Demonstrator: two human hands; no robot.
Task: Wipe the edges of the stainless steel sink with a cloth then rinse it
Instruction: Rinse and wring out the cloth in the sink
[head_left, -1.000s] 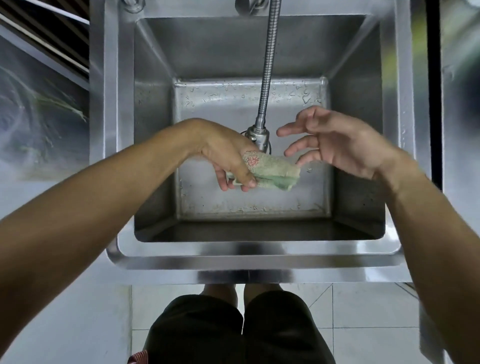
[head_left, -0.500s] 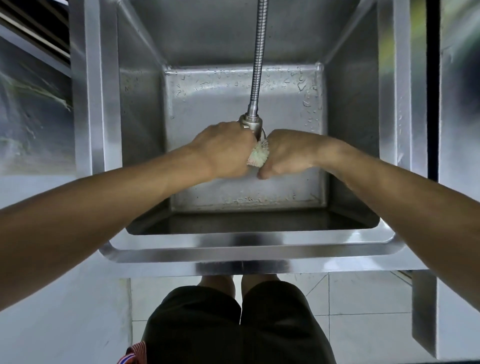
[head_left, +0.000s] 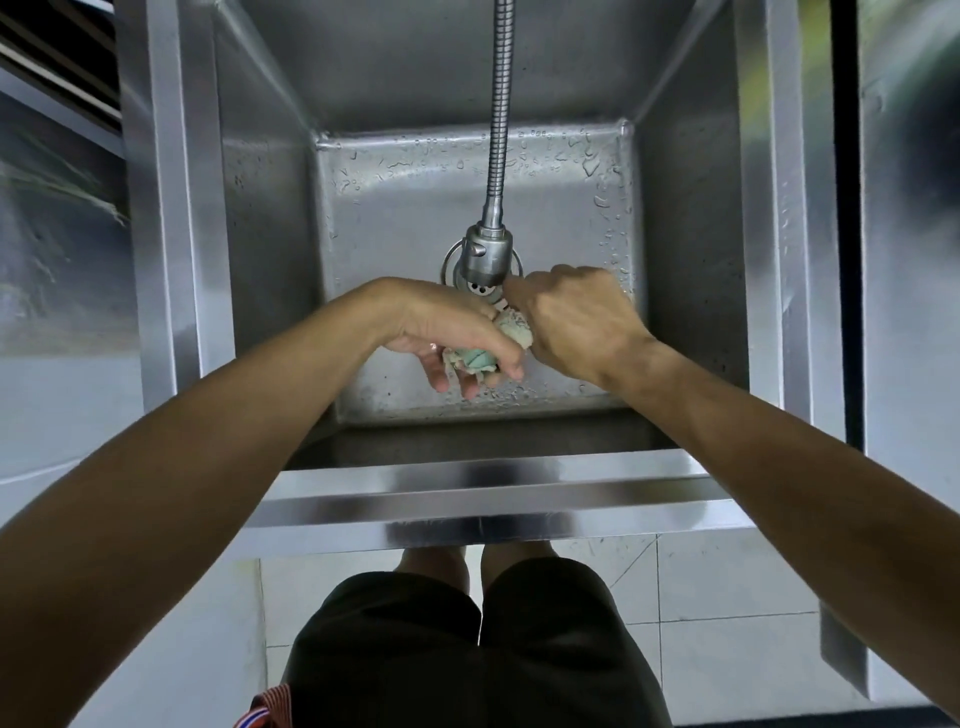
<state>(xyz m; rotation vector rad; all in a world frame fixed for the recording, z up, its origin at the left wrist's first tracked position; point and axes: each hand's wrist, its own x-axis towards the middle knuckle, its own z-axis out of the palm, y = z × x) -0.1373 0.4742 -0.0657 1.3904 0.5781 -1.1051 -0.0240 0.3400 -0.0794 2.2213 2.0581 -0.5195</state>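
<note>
A pale green cloth (head_left: 480, 358), bunched and twisted, is held over the middle of the stainless steel sink (head_left: 483, 483). My left hand (head_left: 447, 338) grips its lower end, palm turned up, fingers curled under the wad. My right hand (head_left: 576, 322) is a fist gripping the other end of the cloth, just to the right. Both hands touch, directly below the faucet head (head_left: 485, 260) on its flexible metal hose (head_left: 501, 104). I see no water running from it. Most of the cloth is hidden inside my hands.
The sink basin floor (head_left: 415, 208) carries scattered water drops, and the drain ring (head_left: 452, 265) shows behind the faucet head. Broad steel rims run along the left (head_left: 171, 208), right (head_left: 774, 208) and front. A white tiled floor (head_left: 727, 597) and my legs lie below.
A second ago my right hand was open and only the left held the flat cloth. Both hands then closed on it, and the left has since turned palm up, twisting the cloth.
</note>
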